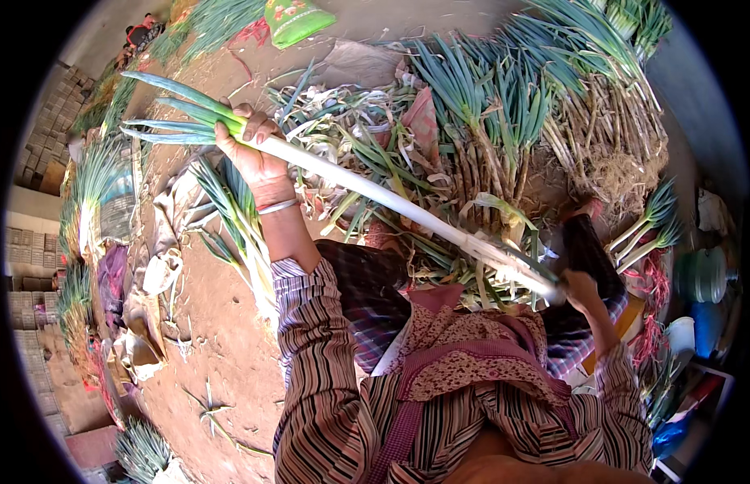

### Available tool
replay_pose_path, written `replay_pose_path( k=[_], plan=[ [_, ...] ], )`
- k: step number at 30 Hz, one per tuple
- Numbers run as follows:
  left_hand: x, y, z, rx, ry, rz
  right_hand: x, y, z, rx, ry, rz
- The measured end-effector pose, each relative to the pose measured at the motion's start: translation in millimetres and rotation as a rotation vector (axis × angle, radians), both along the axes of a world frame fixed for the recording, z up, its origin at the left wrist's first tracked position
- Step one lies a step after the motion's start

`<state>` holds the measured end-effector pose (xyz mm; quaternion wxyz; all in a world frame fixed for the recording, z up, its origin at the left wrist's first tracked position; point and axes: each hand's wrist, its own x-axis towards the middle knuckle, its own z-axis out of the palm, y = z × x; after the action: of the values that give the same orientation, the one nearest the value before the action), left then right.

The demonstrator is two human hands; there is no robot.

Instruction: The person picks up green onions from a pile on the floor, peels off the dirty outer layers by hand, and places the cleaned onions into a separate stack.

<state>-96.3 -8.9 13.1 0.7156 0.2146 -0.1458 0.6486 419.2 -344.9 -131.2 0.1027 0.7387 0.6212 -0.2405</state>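
My left hand [251,130] grips a large Welsh onion [375,190] where the white stalk meets its green leaves. The stalk slants down across my lap to the right. Its outer skin [493,257] is torn and frayed towards the lower end. There my right hand [582,290], blurred by motion, is closed on a dark green strip of outer leaf [535,261]; its fingertips are partly hidden. Below my left wrist, several onions with pale stalks [244,236] lie on the ground.
A heap of stripped leaves and skins [350,118] lies ahead. Unpeeled onions [484,133] stand behind it, beside a larger rooted bundle [617,121]. Trimmed onions [644,233] and red twine [653,302] are at right, near a water bottle [701,275]. A person [143,33] is far left.
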Motion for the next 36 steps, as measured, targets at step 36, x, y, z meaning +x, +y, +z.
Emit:
replay_pose_path(
  k=[36],
  plan=[
    [121,-20,10,-0.375,0.545,0.582,-255,185,100,0.673,1.215,-0.05]
  ],
)
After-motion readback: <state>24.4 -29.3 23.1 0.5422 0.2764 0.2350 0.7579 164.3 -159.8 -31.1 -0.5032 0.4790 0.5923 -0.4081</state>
